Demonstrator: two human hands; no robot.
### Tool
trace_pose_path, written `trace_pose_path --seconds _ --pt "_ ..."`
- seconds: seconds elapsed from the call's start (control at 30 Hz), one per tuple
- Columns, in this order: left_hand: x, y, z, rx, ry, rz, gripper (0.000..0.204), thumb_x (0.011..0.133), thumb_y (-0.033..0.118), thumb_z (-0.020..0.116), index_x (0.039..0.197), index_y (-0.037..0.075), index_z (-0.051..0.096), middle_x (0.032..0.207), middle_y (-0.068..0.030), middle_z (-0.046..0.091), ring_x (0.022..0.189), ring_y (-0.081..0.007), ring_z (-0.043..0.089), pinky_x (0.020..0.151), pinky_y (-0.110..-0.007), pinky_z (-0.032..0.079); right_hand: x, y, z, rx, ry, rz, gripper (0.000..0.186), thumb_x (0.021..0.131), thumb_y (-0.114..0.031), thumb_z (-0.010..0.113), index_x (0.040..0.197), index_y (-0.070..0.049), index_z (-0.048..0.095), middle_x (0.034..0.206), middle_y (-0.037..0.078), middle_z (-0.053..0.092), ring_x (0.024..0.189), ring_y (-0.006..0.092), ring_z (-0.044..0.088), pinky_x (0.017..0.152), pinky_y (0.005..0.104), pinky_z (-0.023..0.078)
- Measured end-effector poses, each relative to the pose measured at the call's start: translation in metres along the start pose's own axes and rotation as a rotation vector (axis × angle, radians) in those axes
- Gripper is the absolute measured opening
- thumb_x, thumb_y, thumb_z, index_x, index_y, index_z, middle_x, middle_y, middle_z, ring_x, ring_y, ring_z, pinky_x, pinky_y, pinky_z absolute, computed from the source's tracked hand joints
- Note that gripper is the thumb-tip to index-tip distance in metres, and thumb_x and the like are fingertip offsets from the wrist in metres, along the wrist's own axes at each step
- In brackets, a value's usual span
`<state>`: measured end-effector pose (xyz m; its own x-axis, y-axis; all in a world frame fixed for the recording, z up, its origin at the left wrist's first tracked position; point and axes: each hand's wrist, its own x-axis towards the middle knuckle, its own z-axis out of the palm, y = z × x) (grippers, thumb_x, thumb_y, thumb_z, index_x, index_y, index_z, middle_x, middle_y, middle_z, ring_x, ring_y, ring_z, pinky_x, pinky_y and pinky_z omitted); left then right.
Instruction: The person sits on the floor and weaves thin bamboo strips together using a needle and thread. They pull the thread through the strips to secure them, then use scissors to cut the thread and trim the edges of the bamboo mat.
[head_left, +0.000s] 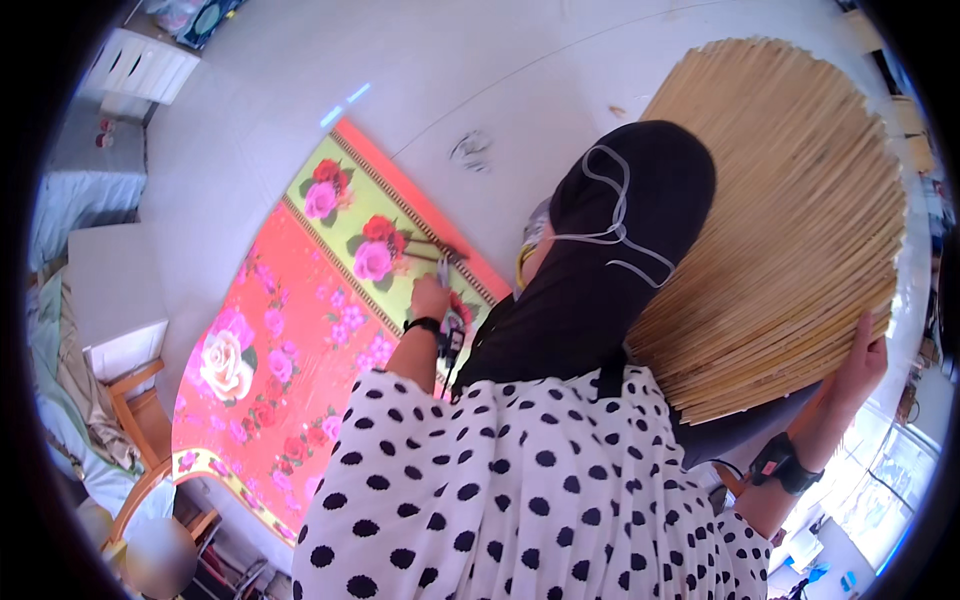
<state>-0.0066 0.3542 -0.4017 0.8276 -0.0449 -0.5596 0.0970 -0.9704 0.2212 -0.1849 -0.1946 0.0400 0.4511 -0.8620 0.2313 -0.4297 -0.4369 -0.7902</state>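
On the floor at left lies a red and yellow floral mat. Over its yellow border, my left hand is closed on a slender metal tool, too small to identify surely. My right hand grips the outer edge of a large rounded bundle of thin pale wooden slats at right. Between the mat and the slats is a black cloth-covered shape with a grey cord on it, partly hiding both. My white garment with black dots fills the lower middle.
Grey floor lies beyond. Along the left are a white piece of furniture, a grey board, draped cloths and a wooden chair. A blurred head of another person shows at lower left. Bright windows are at lower right.
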Motion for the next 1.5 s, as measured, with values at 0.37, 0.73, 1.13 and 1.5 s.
trace_pose_path --seconds 0.37,0.73,1.13,1.5 --pt "-0.005 0.146 -0.169 -0.763 0.424 0.481 0.031 0.084 0.015 0.069 0.110 0.001 0.060 0.101 -0.0130 0.063 0.085 -0.0238 0.063 0.075 -0.035 0.051 -0.015 -0.025 0.007 -0.224 0.003 -0.140 0.034 0.097 -0.025 0.060 0.100 0.009 0.063 0.080 0.008 0.065 0.076 0.0115 0.055 0.069 0.0263 0.046" --pt "-0.125 0.243 -0.241 -0.715 -0.021 1.100 0.020 0.080 0.003 0.071 0.098 0.006 0.064 0.099 -0.0054 0.059 0.079 -0.0158 0.061 0.068 -0.026 0.048 -0.016 -0.024 0.008 -0.177 -0.010 -0.135 0.032 0.096 -0.024 0.060 0.101 0.008 0.063 0.082 0.008 0.066 0.076 0.0111 0.055 0.070 0.0266 0.046" --pt "-0.179 0.269 -0.319 -0.932 -0.341 0.943 0.005 0.096 0.005 0.049 0.094 0.003 0.045 0.076 -0.0053 0.061 0.068 -0.0108 0.060 0.063 -0.024 0.047 -0.020 -0.037 0.016 -0.237 -0.002 -0.224 0.030 0.093 -0.024 0.063 0.097 0.005 0.065 0.071 0.009 0.064 0.065 0.0092 0.053 0.063 0.0292 0.046" --pt "-0.277 0.368 -0.384 -1.110 -0.404 1.390 0.014 0.100 0.016 0.047 0.096 0.003 0.047 0.073 -0.0123 0.062 0.061 -0.0194 0.063 0.059 -0.028 0.051 -0.026 -0.051 0.024 -0.181 0.020 -0.197 0.030 0.091 -0.025 0.064 0.090 0.005 0.063 0.062 0.008 0.055 0.058 0.0099 0.047 0.056 0.0303 0.042"
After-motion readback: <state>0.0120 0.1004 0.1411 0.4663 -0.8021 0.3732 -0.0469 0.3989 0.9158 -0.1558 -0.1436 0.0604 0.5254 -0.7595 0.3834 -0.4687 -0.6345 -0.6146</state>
